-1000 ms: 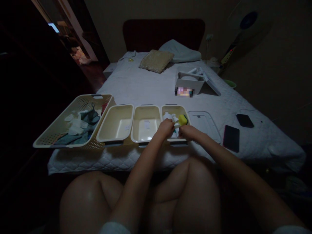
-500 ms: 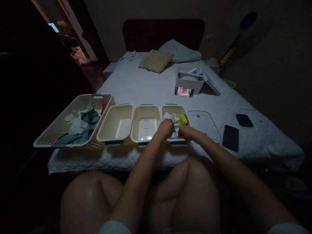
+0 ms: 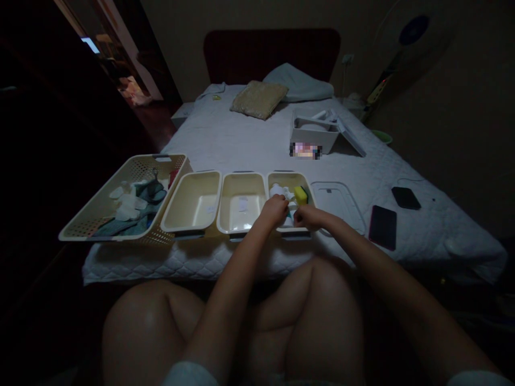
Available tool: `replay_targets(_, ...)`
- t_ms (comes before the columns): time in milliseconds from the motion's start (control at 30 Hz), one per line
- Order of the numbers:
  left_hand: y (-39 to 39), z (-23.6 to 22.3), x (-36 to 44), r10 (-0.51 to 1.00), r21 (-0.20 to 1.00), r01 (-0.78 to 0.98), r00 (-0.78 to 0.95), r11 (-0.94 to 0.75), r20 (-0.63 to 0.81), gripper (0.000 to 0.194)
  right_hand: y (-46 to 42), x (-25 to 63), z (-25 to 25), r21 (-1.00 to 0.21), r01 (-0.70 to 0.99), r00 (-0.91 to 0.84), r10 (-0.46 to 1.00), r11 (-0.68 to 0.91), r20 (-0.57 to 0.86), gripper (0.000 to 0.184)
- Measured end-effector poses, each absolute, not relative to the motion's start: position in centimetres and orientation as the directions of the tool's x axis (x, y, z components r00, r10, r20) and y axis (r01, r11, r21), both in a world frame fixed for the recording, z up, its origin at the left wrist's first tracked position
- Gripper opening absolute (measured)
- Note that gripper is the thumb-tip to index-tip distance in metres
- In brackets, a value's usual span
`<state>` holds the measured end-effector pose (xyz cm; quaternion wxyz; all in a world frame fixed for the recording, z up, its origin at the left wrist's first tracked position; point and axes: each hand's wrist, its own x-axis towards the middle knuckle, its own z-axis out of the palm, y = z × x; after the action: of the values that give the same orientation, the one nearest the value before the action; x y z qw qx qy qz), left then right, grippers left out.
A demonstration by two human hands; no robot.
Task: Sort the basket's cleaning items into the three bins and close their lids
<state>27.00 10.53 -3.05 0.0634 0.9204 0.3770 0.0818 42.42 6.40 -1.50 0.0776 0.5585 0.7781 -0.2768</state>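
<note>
Both hands reach into the rightmost cream bin [image 3: 287, 176] on the bed. My left hand [image 3: 276, 210] is closed at the bin's left side, its fingertips on white items [image 3: 277, 190] that look like plastic bottles. My right hand [image 3: 306, 216] is curled closed at the right front of the same bin; what its fingers hold, if anything, is hidden. Between the hands lies a white and teal item [image 3: 288, 219], partly covered. A yellow sponge [image 3: 300, 195] with a dark green side stands against the bin's right wall.
Two more cream bins, the middle one [image 3: 241, 185] and the left one [image 3: 189, 198], stand alongside. Farther left is a perforated basket [image 3: 120, 172] with cloths and white pieces. To the right lie a pale lid [image 3: 340, 201] and two phones [image 3: 382, 227]. A white box [image 3: 316, 140] sits behind.
The view has shifted slightly. Both hands stay in the rightmost bin in nearly the same pose.
</note>
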Motion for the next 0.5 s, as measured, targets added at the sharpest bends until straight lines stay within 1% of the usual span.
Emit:
replay_targets(100,10.4,-3.0,27.0,0.706,0.165,0.688,0.700,-0.707,0.106,0.026,6.9,43.0,-1.5,-0.382,0.898,-0.383,0.816,0.219,-0.432,0.018)
replay_targets(200,10.3,-3.0,27.1,0.706,0.159,0.689,0.701,-0.707,0.101,0.026,7.3,43.7,-1.3,-0.366,0.902,-0.360,0.868,0.231,-0.340,0.022)
replay_targets(267,10.3,-3.1,27.1,0.712,0.160,0.696,0.695,-0.700,0.099,0.026,7.4,44.0,-1.1,-0.323,0.922,-0.299,0.920,0.212,-0.252,0.023)
replay_targets(367,10.3,-3.0,27.1,0.723,0.177,0.702,0.681,-0.690,0.116,0.027,7.0,43.7,-0.9,-0.224,0.961,-0.192,0.975,0.162,-0.116,0.026)
replay_targets(433,10.2,-2.9,27.1,0.724,0.181,0.702,0.674,-0.689,0.145,0.026,6.5,43.0,-0.7,-0.165,0.975,-0.154,0.987,0.146,-0.038,0.030)
replay_targets(500,10.2,-2.6,26.9,0.729,0.166,0.710,0.660,-0.684,0.181,0.025,6.0,42.0,-0.5,-0.114,0.983,-0.141,0.990,0.141,0.004,0.031)
